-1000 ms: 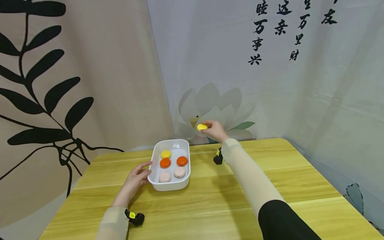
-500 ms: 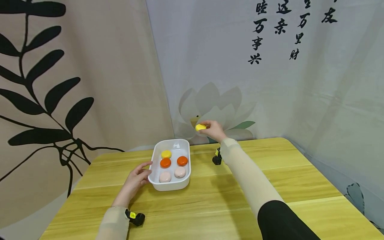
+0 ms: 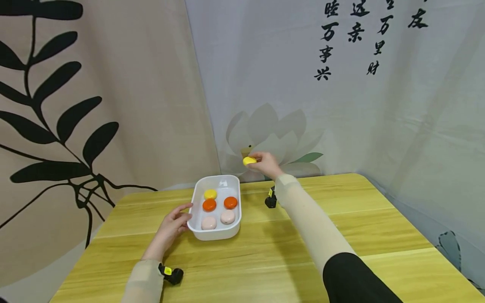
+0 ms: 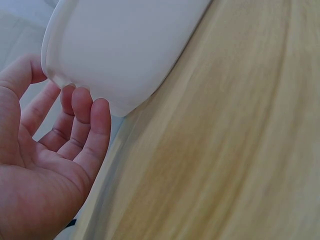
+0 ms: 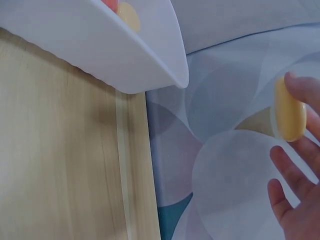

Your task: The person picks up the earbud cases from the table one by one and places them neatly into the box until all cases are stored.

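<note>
My right hand (image 3: 267,165) pinches a thick, round yellow disc (image 5: 289,112) between thumb and fingers, raised to the right of and beyond a white plastic tub (image 3: 217,236). Its other fingers are spread in the right wrist view. At the tub's left side, my left hand (image 3: 170,230) holds the rim, with fingertips (image 4: 100,112) against the outer wall. Inside the tub lie another yellow disc (image 3: 210,194), two orange discs (image 3: 209,205) and two pale pink discs (image 3: 227,216). What the discs are made of cannot be told.
The tub stands near the far edge of a wooden table (image 3: 242,273). Right behind that edge hangs a printed cloth backdrop (image 3: 288,84) with a lotus and black characters. A small black wrist camera (image 3: 173,276) is strapped to my left wrist.
My right hand has drifted slightly left towards the tub with the yellow disc in its fingers. The left hand and the tub have stayed in place.
</note>
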Tool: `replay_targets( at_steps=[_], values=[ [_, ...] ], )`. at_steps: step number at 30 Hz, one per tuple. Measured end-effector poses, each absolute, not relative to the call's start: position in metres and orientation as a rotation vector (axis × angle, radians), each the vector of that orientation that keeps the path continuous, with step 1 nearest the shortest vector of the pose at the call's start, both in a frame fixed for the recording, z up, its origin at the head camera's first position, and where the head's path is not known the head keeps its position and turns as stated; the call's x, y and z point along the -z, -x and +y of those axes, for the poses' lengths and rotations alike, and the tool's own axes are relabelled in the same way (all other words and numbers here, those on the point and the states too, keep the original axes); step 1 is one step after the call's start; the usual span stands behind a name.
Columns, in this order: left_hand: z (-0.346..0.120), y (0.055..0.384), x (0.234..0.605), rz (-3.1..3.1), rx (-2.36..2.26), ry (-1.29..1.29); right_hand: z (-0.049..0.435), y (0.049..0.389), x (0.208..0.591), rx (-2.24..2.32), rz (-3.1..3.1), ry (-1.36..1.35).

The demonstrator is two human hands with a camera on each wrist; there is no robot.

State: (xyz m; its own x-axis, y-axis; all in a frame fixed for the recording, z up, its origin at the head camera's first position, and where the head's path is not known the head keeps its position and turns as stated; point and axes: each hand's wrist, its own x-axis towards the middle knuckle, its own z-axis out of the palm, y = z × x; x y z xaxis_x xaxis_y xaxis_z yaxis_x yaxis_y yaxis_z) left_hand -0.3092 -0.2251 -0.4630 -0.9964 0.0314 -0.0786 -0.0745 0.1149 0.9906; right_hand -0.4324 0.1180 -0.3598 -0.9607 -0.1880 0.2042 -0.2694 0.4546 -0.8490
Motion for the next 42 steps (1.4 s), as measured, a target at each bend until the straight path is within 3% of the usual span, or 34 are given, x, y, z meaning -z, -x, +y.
replay_targets(
  at_steps=[42],
  values=[
    [-0.224,0.310,0.463,2.281,-2.052,0.079,0.061,0.437,0.380,-1.510,-2.669,-0.525]
  ],
)
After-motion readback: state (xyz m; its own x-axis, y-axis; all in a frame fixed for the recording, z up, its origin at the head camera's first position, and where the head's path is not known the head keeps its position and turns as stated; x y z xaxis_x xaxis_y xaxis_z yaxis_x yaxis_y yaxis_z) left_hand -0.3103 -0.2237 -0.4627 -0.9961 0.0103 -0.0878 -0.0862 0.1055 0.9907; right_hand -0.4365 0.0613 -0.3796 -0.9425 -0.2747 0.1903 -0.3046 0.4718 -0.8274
